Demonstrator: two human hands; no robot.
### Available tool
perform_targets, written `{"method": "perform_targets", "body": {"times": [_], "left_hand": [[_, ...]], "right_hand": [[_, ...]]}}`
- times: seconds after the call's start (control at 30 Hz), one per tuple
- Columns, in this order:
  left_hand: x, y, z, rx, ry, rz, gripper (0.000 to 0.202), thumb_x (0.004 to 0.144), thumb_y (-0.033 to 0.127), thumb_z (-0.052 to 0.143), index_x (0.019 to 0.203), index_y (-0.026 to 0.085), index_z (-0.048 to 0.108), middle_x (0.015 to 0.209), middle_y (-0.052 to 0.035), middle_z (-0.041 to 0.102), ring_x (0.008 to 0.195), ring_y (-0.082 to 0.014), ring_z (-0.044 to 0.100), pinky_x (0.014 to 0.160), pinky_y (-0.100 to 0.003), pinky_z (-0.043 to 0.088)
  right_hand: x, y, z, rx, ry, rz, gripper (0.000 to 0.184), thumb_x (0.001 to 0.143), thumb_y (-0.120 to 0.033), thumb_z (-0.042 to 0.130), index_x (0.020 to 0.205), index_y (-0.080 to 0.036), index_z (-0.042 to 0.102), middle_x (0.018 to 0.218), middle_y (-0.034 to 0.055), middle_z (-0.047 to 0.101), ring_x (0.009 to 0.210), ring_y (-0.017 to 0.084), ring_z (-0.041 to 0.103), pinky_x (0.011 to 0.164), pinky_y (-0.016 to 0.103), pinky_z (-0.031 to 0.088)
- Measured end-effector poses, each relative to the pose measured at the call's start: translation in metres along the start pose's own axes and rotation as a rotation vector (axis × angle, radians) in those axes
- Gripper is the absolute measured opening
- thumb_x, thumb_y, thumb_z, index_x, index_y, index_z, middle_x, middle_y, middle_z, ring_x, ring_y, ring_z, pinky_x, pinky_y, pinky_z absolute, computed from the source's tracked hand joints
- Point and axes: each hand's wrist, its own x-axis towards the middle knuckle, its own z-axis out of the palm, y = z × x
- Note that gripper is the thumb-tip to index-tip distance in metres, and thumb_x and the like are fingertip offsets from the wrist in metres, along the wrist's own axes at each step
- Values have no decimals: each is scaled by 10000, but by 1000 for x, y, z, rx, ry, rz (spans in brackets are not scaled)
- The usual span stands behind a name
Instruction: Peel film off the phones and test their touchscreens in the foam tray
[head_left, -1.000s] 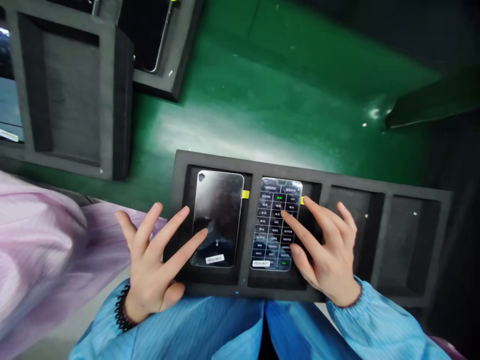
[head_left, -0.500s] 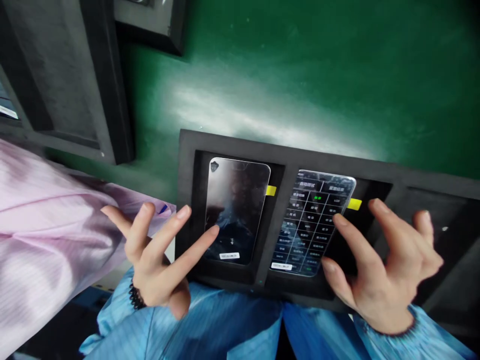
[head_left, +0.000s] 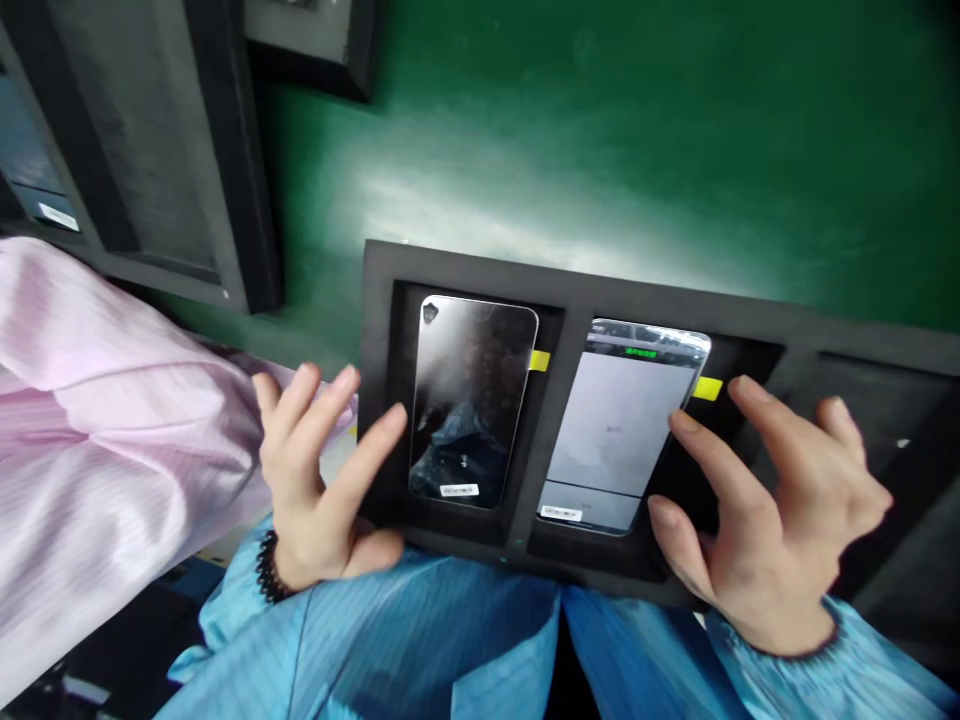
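Two smartphones lie face up in separate compartments of a black foam tray (head_left: pixel 472 264). The left smartphone (head_left: pixel 472 400) has a dark screen, a barcode label near its bottom and a yellow tab on its right edge. A pale grey screen with green text at the top shows on the right smartphone (head_left: pixel 611 420), which also has a label and a yellow tab. My left hand (head_left: pixel 315 480) is open, its index finger at the left phone's left side. With fingers spread, my right hand (head_left: pixel 780 510) is open, its index fingertip at the right phone's right edge.
A person's pink sleeve (head_left: pixel 120 450) reaches in at the left. Another dark tray (head_left: pixel 232 170) stands at upper left with a phone (head_left: pixel 37 150) in it, and part of a further tray (head_left: pixel 315 45) shows beside it. The table (head_left: pixel 637 130) is green and shiny.
The right phone's screen has switched from a grid menu to a pale grey page. My left hand has moved left, off the left phone's screen. My right hand has barely moved.
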Motion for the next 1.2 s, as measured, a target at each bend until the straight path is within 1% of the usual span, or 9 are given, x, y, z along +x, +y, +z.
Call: {"method": "perform_targets", "body": {"times": [0.1,0.2,0.4,0.53,0.67,0.8,0.97,1.07,1.2], "left_hand": [[23,14,5,83,-69,61,870,938,511,565,1609,167,130,1669,-158,108,1540,-411,68,1233,-670,67],[53,26,14,158,-152,111,1048,873,556,623,1591,48,53,1638,-283,52,1529,-453,11,1199,-690,3],[91,39,24,212,-140,80,1010,789,467,617,1581,73,129,1636,-266,128,1520,-469,89,1173,-722,3],[98,46,27,238,-96,8,910,740,314,581,1554,90,243,1540,-244,343,1472,-437,260,1184,-696,109],[101,48,32,256,-89,0,845,727,262,534,1526,100,309,1474,-251,379,1429,-449,308,1129,-752,169],[98,36,23,159,-91,69,891,764,327,595,1561,175,225,1556,-225,291,1465,-438,258,1136,-767,160],[65,12,-16,-83,-45,130,889,909,498,592,1598,265,80,1665,-129,109,1547,-346,115,1240,-588,210],[38,1,-33,-21,-40,69,873,912,517,611,1597,302,113,1670,-105,113,1550,-372,60,1232,-644,155],[22,-13,-38,45,-174,65,968,854,586,677,1597,319,117,1668,-136,111,1535,-429,68,1184,-712,192]], "right_hand": [[-2,-2,-3,15,8,45,555,1014,-412,451,1545,-264,387,1619,43,359,1287,285,538,1217,532,297],[-5,-4,-7,38,48,88,550,1019,-404,450,1552,-300,364,1619,12,360,1292,266,528,1223,515,291],[-17,-4,-16,41,116,81,577,1003,-352,475,1559,-258,352,1620,59,353,1328,297,503,1219,541,283],[-28,-2,-17,79,188,116,566,998,-303,478,1552,-266,365,1619,44,358,1381,274,463,1228,502,279],[-38,3,-15,128,257,146,565,973,-280,507,1530,-259,409,1609,39,378,1409,255,438,1236,472,270],[-42,6,-15,165,306,157,564,958,-279,523,1515,-256,435,1592,40,407,1409,252,444,1229,455,284],[-41,6,-18,180,325,135,561,965,-284,513,1519,-272,427,1588,29,416,1412,246,446,1223,444,291],[-41,5,-18,169,320,151,556,963,-286,517,1513,-296,436,1585,13,423,1405,256,458,1211,450,305],[-40,5,-16,156,316,185,545,957,-316,526,1498,-317,459,1570,13,446,1370,299,496,1178,498,332]]}}
